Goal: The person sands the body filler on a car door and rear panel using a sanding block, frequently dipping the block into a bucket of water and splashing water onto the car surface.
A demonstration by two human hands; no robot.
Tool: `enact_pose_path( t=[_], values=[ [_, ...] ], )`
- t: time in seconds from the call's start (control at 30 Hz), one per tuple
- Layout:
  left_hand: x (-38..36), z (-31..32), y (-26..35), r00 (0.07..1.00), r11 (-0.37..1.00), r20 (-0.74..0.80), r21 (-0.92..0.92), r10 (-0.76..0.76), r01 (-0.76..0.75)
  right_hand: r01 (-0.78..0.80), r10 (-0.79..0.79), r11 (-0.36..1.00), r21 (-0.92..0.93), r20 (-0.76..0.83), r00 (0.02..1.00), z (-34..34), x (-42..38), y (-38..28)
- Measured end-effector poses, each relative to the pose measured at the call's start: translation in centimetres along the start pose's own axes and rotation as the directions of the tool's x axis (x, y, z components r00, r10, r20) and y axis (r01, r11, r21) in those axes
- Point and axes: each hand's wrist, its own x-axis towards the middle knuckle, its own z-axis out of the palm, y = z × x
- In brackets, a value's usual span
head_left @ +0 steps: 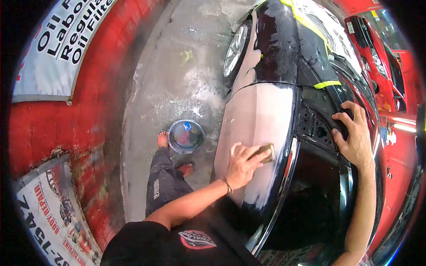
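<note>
My left hand [242,165] grips a small brownish sanding block [268,152] and holds it against the car door [242,115]. That door has a wide pale pink and whitish area, with dark paint along its upper edge. My right hand [355,135] rests on the black car body near the windshield pillar, beside the small triangular panel [315,126] at the front of the side window. Its fingers are bent and apart, with nothing in them.
A basin [186,136] of water with a blue item inside stands on the wet concrete floor [177,80], near my bare feet. Yellow tape [327,84] and covering sit on the car's front. A red wall [102,128] with signs runs along the left; a red vehicle [377,48] stands beyond.
</note>
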Motion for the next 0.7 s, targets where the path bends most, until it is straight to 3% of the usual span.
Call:
enact_pose_path(
  t=[0.07,0.13,0.2,0.3,0.37,0.43,0.53,0.6,0.67,0.7],
  values=[
    [4.0,-0.2,-1.3,0.998,0.990,0.015,0.127,-0.059,0.056,-0.011,0.011,1.000,0.009,0.006,1.000,-0.1,0.2,0.0],
    [10.8,0.7,-5.4,0.993,0.995,-0.075,0.046,-0.088,0.091,-0.007,0.007,1.000,0.004,0.004,1.000,0.0,0.1,-0.1],
    [15.3,-0.3,-7.6,0.991,0.991,-0.036,-0.041,-0.129,0.128,-0.001,0.001,1.000,0.011,-0.004,1.000,0.2,0.1,0.0],
    [12.9,0.0,-4.7,0.958,0.958,0.029,0.049,-0.285,0.283,0.013,-0.013,1.000,0.001,-0.021,1.000,-0.1,0.0,-0.1],
    [5.2,1.0,-1.5,0.986,0.987,-0.069,0.027,-0.154,0.156,0.015,-0.015,1.000,-0.005,-0.017,1.000,-0.2,0.0,-0.1],
    [-1.6,-0.7,1.6,0.989,0.990,0.046,-0.001,-0.140,0.141,0.011,-0.011,1.000,0.011,-0.021,1.000,-0.3,0.0,-0.2],
    [-1.7,-0.4,0.6,0.993,0.989,0.050,0.100,-0.110,0.105,0.011,-0.011,1.000,0.028,-0.018,1.000,-0.4,0.2,-0.1],
    [5.8,-0.3,-2.0,0.989,0.982,-0.015,0.125,-0.144,0.144,0.007,-0.007,1.000,0.024,-0.013,1.000,-0.3,0.3,0.2],
    [13.8,0.5,-6.5,0.946,0.948,-0.053,-0.017,-0.319,0.319,-0.012,0.013,1.000,0.018,-0.014,1.000,-0.1,0.1,0.2],
    [16.3,0.0,-7.7,0.941,0.941,-0.033,-0.049,-0.337,0.335,-0.014,0.014,1.000,0.021,-0.009,1.000,0.1,0.0,0.1]
  ],
)
